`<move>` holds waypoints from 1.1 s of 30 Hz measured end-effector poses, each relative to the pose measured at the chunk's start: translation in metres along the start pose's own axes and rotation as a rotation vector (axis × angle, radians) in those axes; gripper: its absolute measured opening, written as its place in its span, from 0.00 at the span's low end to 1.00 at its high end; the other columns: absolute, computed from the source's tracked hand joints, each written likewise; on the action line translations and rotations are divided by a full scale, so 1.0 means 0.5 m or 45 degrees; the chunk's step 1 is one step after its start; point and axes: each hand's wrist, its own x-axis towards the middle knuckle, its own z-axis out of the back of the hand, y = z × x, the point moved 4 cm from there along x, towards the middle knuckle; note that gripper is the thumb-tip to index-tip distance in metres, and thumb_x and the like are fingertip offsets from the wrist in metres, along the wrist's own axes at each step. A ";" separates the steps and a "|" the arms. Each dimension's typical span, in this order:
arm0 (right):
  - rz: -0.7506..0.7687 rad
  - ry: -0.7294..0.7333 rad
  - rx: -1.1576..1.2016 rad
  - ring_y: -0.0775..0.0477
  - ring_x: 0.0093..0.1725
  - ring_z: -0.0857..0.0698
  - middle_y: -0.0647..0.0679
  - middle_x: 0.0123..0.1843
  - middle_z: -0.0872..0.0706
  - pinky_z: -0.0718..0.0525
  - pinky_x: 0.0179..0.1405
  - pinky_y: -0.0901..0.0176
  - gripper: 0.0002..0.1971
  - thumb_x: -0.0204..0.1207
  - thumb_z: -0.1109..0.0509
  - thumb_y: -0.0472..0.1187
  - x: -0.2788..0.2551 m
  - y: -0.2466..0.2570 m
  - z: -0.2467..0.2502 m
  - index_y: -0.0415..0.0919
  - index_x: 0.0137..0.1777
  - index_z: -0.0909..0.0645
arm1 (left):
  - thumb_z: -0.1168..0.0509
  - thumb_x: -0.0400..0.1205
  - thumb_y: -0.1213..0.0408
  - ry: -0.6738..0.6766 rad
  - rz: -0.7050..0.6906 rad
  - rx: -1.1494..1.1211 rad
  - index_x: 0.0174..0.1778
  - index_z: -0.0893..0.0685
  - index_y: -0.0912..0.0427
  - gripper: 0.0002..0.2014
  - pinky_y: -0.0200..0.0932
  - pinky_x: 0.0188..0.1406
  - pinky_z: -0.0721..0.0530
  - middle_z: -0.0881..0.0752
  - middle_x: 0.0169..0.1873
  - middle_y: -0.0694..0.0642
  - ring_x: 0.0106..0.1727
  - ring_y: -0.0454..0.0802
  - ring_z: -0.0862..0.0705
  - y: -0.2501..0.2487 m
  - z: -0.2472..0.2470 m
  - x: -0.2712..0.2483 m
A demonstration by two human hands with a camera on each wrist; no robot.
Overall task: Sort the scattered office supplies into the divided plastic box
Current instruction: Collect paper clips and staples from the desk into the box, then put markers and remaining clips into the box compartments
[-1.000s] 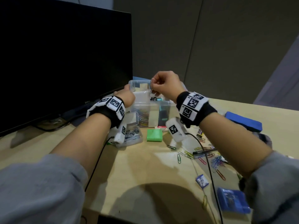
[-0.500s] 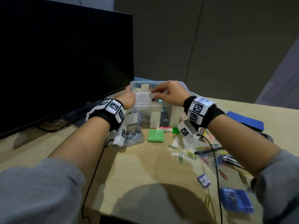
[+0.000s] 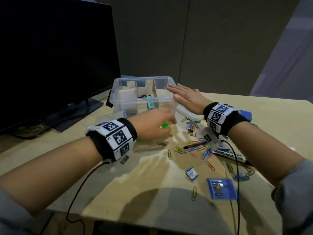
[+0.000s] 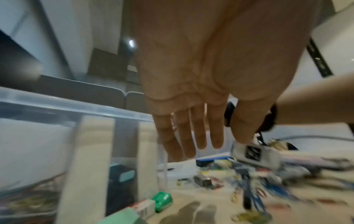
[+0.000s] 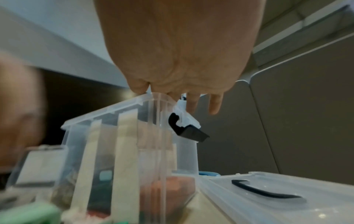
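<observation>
Light wooden table (image 3: 135, 175). On it: dark monitor (image 3: 50, 56) along the left edge; clear divided box (image 3: 144, 100) near the far edge, its lid (image 3: 188, 114) flat just to its right; coloured paper clips (image 3: 191, 148) and a marker (image 3: 228, 155) scattered toward the right edge; blue packet (image 3: 221, 189) near the front edge.

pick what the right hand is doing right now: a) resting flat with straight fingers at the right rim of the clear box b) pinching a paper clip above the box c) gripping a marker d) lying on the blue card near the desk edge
a, the right hand lies open with straight fingers at the right rim of the clear box and holds nothing; the marker lies on the desk.
</observation>
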 end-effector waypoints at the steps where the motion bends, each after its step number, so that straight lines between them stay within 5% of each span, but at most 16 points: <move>1: -0.007 0.000 0.063 0.54 0.85 0.51 0.60 0.85 0.46 0.53 0.78 0.46 0.24 0.89 0.56 0.52 0.000 -0.001 -0.003 0.55 0.84 0.44 | 0.40 0.86 0.56 0.156 -0.058 0.046 0.72 0.23 0.52 0.18 0.44 0.65 0.24 0.24 0.70 0.49 0.66 0.47 0.23 -0.016 -0.028 0.005; 3: -0.014 0.011 0.242 0.53 0.85 0.51 0.58 0.85 0.45 0.56 0.81 0.47 0.24 0.89 0.54 0.51 0.002 -0.004 -0.005 0.53 0.84 0.42 | 0.42 0.87 0.57 0.275 -0.131 0.128 0.76 0.26 0.54 0.20 0.48 0.70 0.25 0.25 0.73 0.52 0.70 0.50 0.24 -0.042 -0.069 0.020; 5: -0.003 0.045 0.353 0.51 0.85 0.51 0.56 0.85 0.45 0.56 0.83 0.47 0.24 0.89 0.53 0.51 0.007 -0.010 -0.007 0.51 0.84 0.41 | 0.41 0.87 0.58 0.235 -0.106 0.141 0.74 0.24 0.55 0.19 0.51 0.64 0.21 0.23 0.69 0.55 0.65 0.54 0.21 -0.060 -0.096 0.043; 11: 0.000 0.188 0.333 0.52 0.85 0.54 0.57 0.86 0.50 0.57 0.84 0.47 0.26 0.88 0.53 0.53 0.017 -0.023 -0.008 0.53 0.85 0.47 | 0.33 0.82 0.52 0.253 0.135 0.136 0.51 0.17 0.59 0.13 0.46 0.42 0.18 0.18 0.46 0.55 0.48 0.56 0.17 -0.084 -0.148 0.113; 17: 0.011 0.187 0.409 0.54 0.85 0.55 0.57 0.86 0.50 0.58 0.83 0.51 0.25 0.88 0.53 0.52 0.015 -0.028 -0.012 0.53 0.85 0.47 | 0.31 0.81 0.59 0.267 0.198 0.014 0.51 0.15 0.62 0.10 0.44 0.43 0.20 0.15 0.48 0.58 0.49 0.54 0.17 -0.081 -0.157 0.129; 25: -0.005 0.237 0.583 0.60 0.83 0.50 0.61 0.85 0.47 0.53 0.84 0.51 0.24 0.88 0.52 0.52 0.023 -0.031 -0.012 0.53 0.84 0.43 | 0.28 0.79 0.63 0.176 0.297 -0.231 0.41 0.17 0.53 0.05 0.33 0.37 0.26 0.19 0.36 0.43 0.38 0.39 0.22 0.007 -0.045 0.075; 29: -0.035 0.214 0.589 0.61 0.83 0.48 0.62 0.85 0.46 0.51 0.84 0.53 0.24 0.88 0.52 0.52 0.021 -0.023 -0.011 0.52 0.84 0.41 | 0.30 0.80 0.70 0.030 0.418 -0.727 0.49 0.15 0.61 0.03 0.43 0.44 0.12 0.13 0.43 0.60 0.41 0.47 0.15 0.075 0.045 0.032; 33: -0.056 0.203 0.590 0.59 0.83 0.47 0.61 0.85 0.46 0.50 0.83 0.55 0.24 0.88 0.52 0.52 0.017 -0.017 -0.009 0.51 0.83 0.41 | 0.35 0.82 0.71 -0.261 0.481 -1.102 0.53 0.16 0.62 0.06 0.38 0.46 0.11 0.14 0.45 0.55 0.45 0.46 0.13 0.116 0.133 -0.009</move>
